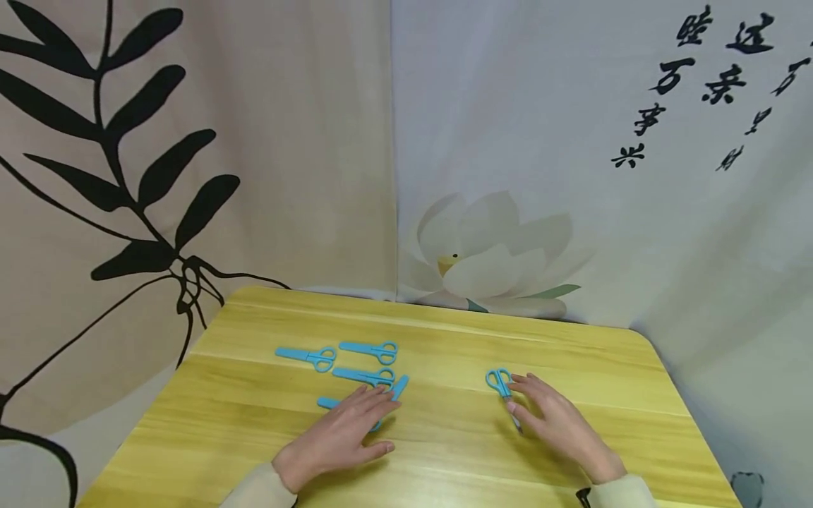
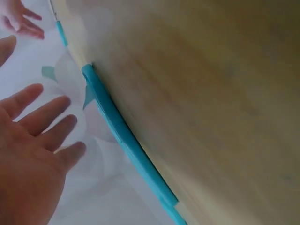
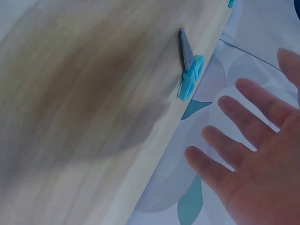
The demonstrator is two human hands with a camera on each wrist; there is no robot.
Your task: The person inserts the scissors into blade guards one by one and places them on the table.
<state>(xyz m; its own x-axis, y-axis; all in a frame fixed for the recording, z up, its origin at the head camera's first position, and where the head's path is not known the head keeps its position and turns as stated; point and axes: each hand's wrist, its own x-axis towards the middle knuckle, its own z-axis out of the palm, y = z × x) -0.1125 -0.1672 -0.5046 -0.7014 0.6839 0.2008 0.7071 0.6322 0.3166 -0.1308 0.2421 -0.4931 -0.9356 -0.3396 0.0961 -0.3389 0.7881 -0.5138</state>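
Note:
My left hand [image 1: 336, 435] hovers with spread fingers over the near part of a group of blue scissors; in the left wrist view the hand [image 2: 30, 159] holds nothing. Beneath it lies a pair of blue scissors [image 1: 327, 403], mostly hidden by the hand. A slim blue piece [image 1: 400, 386] sticks out by the fingertips; its lower end is covered. On the right, my right hand [image 1: 559, 423] is beside blue-handled scissors [image 1: 500, 383] with a bare metal blade. The right wrist view shows these scissors [image 3: 188, 70] lying on the table, apart from the relaxed fingers [image 3: 243, 112].
Three more blue scissors with blue-covered blades lie at the left: one pair [image 1: 307, 355] farthest left, another [image 1: 370, 348] at the back, a third [image 1: 364, 375] in front of it. The wooden table [image 1: 444, 437] ends at a printed curtain [image 1: 508, 141].

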